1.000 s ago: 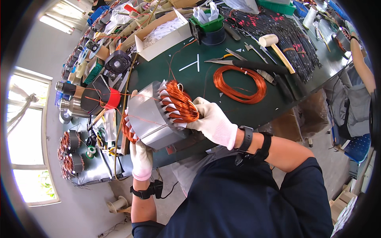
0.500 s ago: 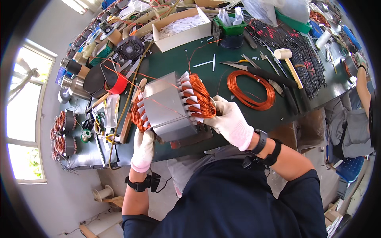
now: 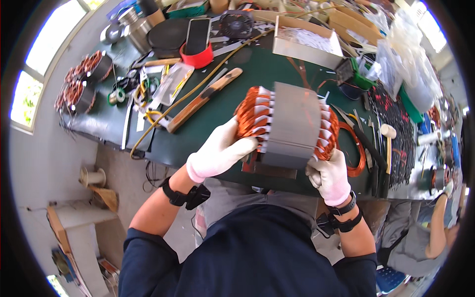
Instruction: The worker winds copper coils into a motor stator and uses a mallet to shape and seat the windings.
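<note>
A motor stator (image 3: pixel 295 119) with a grey metal core is held up over the near edge of the bench, copper windings bulging from both ends between white paper tabs. My left hand (image 3: pixel 220 151), in a white glove, grips the left winding end (image 3: pixel 251 115), its thumb lying along the lower side. Under the right winding end (image 3: pixel 328 129) my gloved right hand (image 3: pixel 330 177) is closed, fingers curled in. Below the stator, a reddish-brown block (image 3: pixel 269 170) shows in part. A loose copper wire coil (image 3: pixel 357 151) lies to the right, partly hidden by the stator.
A wooden-handled tool (image 3: pixel 205 99) and pliers (image 3: pixel 156 117) lie left on the green bench (image 3: pixel 237 67). Beyond are a red tape roll (image 3: pixel 198 58), a phone (image 3: pixel 198 35) and a box of paper slips (image 3: pixel 307 42). A mallet (image 3: pixel 388 136) rests right; another person sits farther right.
The view has swung left. The stator is turned so its left winding end shows more. My left hand has come higher around that end; my right hand has shifted under the right one.
</note>
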Action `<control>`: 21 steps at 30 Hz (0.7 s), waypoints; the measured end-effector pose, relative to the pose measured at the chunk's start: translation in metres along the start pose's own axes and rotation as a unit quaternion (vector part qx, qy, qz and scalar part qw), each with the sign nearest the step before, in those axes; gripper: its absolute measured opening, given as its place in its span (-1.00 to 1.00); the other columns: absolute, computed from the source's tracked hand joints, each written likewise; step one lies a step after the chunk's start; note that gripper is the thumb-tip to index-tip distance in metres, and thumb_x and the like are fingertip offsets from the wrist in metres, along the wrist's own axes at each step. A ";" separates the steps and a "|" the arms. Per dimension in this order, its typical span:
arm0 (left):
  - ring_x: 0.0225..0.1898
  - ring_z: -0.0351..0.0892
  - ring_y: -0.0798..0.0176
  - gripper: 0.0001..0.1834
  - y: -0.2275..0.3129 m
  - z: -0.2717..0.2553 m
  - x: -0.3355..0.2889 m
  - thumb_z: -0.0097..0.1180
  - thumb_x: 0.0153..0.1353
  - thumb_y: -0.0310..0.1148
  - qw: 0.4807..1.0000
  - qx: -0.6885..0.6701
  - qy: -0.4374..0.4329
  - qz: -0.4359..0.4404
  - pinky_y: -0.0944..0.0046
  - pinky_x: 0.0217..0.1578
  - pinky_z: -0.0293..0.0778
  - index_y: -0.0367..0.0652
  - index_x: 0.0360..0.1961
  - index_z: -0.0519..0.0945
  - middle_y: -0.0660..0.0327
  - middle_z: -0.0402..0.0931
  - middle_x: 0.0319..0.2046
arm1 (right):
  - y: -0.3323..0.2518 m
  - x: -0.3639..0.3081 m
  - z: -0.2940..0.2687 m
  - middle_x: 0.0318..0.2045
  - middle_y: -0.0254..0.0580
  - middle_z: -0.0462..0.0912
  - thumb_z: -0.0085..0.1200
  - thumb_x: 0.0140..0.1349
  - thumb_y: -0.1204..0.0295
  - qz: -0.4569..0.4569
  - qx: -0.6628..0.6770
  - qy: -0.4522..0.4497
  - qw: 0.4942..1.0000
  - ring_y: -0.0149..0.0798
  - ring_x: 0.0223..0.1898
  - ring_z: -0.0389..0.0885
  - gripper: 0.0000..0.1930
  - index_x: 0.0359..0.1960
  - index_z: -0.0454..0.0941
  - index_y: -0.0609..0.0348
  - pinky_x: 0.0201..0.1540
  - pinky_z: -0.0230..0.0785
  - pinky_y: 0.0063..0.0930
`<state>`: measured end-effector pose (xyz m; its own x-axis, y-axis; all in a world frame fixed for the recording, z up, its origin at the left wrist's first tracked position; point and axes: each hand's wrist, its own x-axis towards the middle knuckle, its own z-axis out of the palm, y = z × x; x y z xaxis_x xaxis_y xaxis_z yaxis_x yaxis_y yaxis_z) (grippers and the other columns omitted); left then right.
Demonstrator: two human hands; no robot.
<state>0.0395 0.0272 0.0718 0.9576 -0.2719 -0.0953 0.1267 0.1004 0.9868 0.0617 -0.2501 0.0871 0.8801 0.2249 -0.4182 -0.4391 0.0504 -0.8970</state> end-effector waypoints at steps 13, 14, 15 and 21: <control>-0.40 0.61 0.36 -0.19 -0.075 0.014 -0.032 0.27 0.17 -0.58 0.972 0.122 0.147 0.138 0.39 -0.25 0.51 -0.42 0.44 0.22 0.19 0.60 -0.39 | 0.071 0.013 -0.008 -0.33 -0.07 0.73 0.26 0.21 0.55 -0.444 -0.343 0.130 0.817 -0.07 -0.35 0.74 -0.84 -0.18 0.70 0.27 -0.24 0.54 -0.37; -0.46 0.56 0.38 -0.43 -0.076 0.018 -0.031 0.17 0.19 -0.63 0.953 0.193 0.177 0.149 0.38 -0.34 0.49 -0.41 0.22 0.28 0.17 0.58 -0.44 | 0.070 0.016 -0.008 -0.34 -0.04 0.72 0.27 0.19 0.55 -0.466 -0.351 0.128 0.802 -0.01 -0.36 0.74 -0.83 -0.18 0.70 0.25 -0.25 0.55 -0.35; -0.51 0.51 0.39 -0.66 -0.075 0.020 -0.029 0.07 0.21 -0.68 0.928 0.265 0.206 0.163 0.37 -0.42 0.47 -0.39 0.01 0.35 0.16 0.56 -0.49 | 0.071 0.019 -0.008 -0.34 0.00 0.71 0.28 0.17 0.55 -0.488 -0.358 0.125 0.786 0.05 -0.36 0.73 -0.82 -0.18 0.71 0.22 -0.27 0.55 -0.33; 0.01 0.70 0.25 -0.48 -0.053 -0.023 -0.005 -0.08 0.36 -0.62 0.928 0.245 0.223 0.172 0.28 -0.04 0.62 -0.39 0.35 0.34 0.05 0.57 0.14 | 0.036 0.031 -0.028 -0.42 0.10 0.67 0.16 0.36 0.50 -0.355 -0.209 0.081 0.908 0.10 -0.40 0.70 -0.80 -0.04 0.66 0.29 -0.32 0.53 -0.33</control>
<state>0.0342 0.0454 0.0165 0.9454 0.1305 0.2987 -0.2333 -0.3690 0.8997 0.0782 -0.2684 0.0382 0.9446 0.1318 0.3007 0.3255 -0.2549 -0.9105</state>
